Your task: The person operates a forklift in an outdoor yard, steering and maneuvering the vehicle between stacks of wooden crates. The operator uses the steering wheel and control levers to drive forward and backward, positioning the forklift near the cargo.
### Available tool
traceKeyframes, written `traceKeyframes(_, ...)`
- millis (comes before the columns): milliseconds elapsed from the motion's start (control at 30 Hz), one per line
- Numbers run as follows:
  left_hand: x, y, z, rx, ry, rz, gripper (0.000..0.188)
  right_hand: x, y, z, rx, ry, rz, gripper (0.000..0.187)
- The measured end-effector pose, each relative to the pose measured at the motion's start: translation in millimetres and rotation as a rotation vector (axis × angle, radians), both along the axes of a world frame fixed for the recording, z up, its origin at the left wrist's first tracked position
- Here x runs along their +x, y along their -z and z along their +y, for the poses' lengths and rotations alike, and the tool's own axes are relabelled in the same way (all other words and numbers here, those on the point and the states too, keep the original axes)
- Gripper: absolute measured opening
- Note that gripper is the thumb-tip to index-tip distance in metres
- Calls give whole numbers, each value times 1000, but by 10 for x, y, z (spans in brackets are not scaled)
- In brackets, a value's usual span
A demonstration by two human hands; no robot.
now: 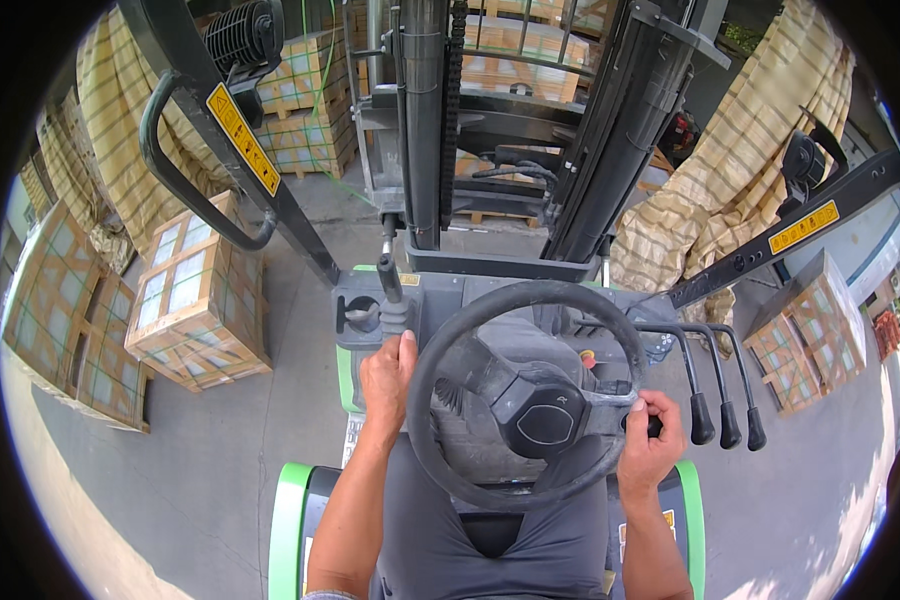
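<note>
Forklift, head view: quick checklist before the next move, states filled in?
1. Right hand on steering wheel: ok, at its right side.
2. Left hand gripping upright lever: cannot tell; close, contact unclear.
3. Three side levers free of hands: ok.
4. Unblocked view ahead: not ok; mast hides part.
5. Fork tips placed right: cannot tell, out of sight.

The single head view looks from a wide fisheye camera worn on the head, upright, facing forward and steeply down. It sits close above the steering wheel [542,418] and lap [420,520], with the mast [425,130] farther ahead and wooden crates [305,140] beyond; straight edges bend toward its round, dark rim.
</note>
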State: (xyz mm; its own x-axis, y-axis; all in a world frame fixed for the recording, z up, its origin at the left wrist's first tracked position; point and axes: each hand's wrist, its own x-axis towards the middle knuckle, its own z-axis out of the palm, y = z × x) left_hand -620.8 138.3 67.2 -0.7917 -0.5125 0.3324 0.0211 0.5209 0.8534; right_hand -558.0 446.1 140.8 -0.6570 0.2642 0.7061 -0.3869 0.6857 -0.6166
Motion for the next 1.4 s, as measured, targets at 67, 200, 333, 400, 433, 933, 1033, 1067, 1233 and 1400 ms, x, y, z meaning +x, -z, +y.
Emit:
traceKeyframes(67,21,-29,39,16,-18,16,40,24,46,-16,-56,-12,-50,8)
traceKeyframes(200,-20,100,111,114,-29,74,37,79,133,-17,-94,15,-76,10)
traceKeyframes(333,35,331,91,227,-92,195,35,167,353,-62,-145,-41,-60,13)
traceKeyframes(400,25,439,108,263,-80,228,36,171,469,-6,-132,-46,-32,15)
traceKeyframes(433,-6,460,118,254,-88,246,36,164,496,4,-148,-58,-25,15)
traceKeyframes(933,-145,652,130,260,-165,396,34,39,602,-23,-146,-91,18,15)
traceKeyframes(1033,-145,653,107,242,-165,382,31,0,597,-97,-144,-93,14,13)
traceKeyframes(1067,-167,658,102,272,-142,417,35,-16,588,-101,-127,-99,18,12)
traceKeyframes(1233,-227,544,122,328,-116,341,27,-62,466,-94,-107,-103,-15,10)
traceKeyframes(1400,-264,491,115,353,-123,338,28,-48,218,-156,-54,-115,-94,15)
